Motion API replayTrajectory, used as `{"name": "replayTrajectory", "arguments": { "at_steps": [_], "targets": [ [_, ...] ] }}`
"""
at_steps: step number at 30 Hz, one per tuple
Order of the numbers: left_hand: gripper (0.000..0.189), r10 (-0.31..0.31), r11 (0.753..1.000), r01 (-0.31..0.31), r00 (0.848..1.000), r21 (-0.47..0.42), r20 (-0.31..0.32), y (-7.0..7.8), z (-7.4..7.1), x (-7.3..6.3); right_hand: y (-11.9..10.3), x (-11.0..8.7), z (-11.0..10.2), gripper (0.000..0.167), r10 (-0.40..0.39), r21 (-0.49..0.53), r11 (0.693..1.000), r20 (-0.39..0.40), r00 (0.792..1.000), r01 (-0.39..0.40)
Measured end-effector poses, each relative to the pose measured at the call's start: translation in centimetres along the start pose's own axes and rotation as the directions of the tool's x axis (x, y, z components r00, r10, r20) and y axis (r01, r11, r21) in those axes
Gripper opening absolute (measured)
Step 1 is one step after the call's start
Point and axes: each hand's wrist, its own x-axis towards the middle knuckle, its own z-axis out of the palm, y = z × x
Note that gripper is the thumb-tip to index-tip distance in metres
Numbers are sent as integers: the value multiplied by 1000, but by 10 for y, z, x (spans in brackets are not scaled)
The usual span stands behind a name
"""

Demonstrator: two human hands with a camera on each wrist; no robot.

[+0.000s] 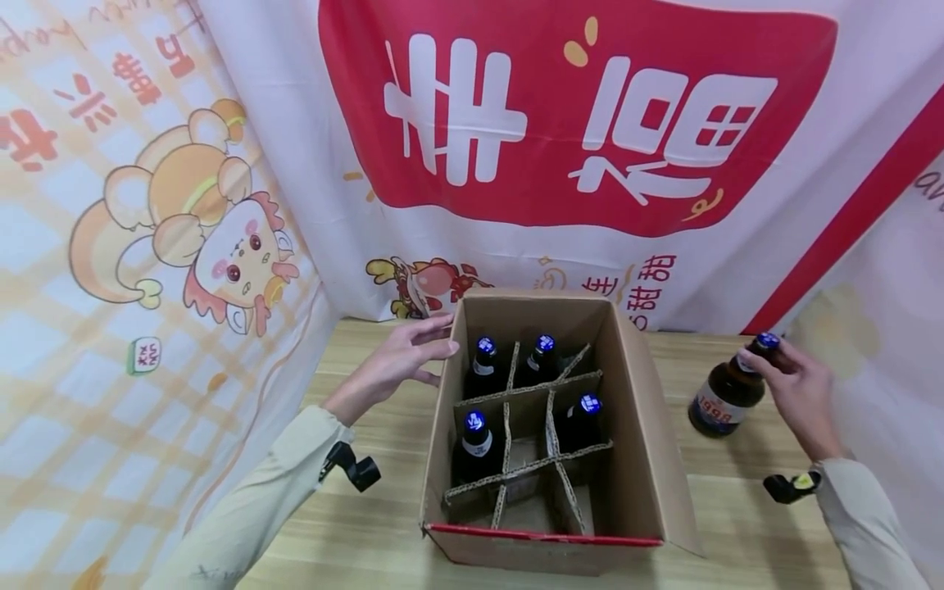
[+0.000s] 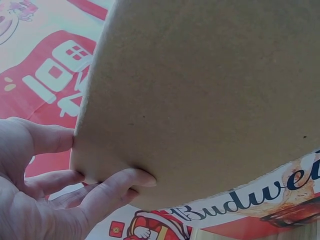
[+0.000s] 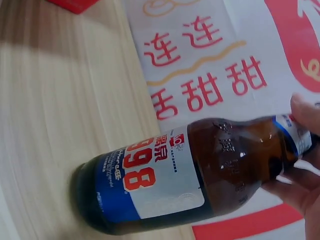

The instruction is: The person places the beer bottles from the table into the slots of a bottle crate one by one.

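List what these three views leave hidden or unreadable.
- Bottles in the box: head view shows only caps and shoulders; dividers hide bodies and labels.
- Front cells: their floors are partly hidden by the dividers.
- Bottle: right wrist view hides its cap behind the right hand.
- Left hand: left wrist view is filled by the box wall; table and bottles unseen.

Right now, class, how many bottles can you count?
5. Four stand in the box: back left, back middle, centre right, centre left. One stands outside, held by the right hand. Dividers may hide more.
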Motion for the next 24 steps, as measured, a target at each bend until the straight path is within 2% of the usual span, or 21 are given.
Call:
{"name": "replayTrajectory", "arguments": {
  "at_steps": [3,6,10,15,20,24],
  "targets": [
    [71,-1,1000,1,1000,4,11,1,0,1,1,0,1,31,12,-14,1000,-22,1000,-13],
    [71,6,1000,-6,1000,3,23,1,-1,0,-6,0,1,29,63,-3,998,-52,997,-63],
    [70,19,1000,-19,999,2,37,1,-3,-1,-30,-1,1,26,99,1,995,-84,992,-99],
    [70,15,999,-16,1000,37,26,6,-6,0,-68,-3,1,26,95,0,995,-64,993,-95],
    [69,37,991,-33,999,133,-29,16,-5,8,-100,-2,4,31,12,-46,999,-66,998,-15],
    [70,40,987,-31,998,158,-54,21,-3,18,-119,3,7,30,-66,-76,995,-51,997,62]
  ]
}}
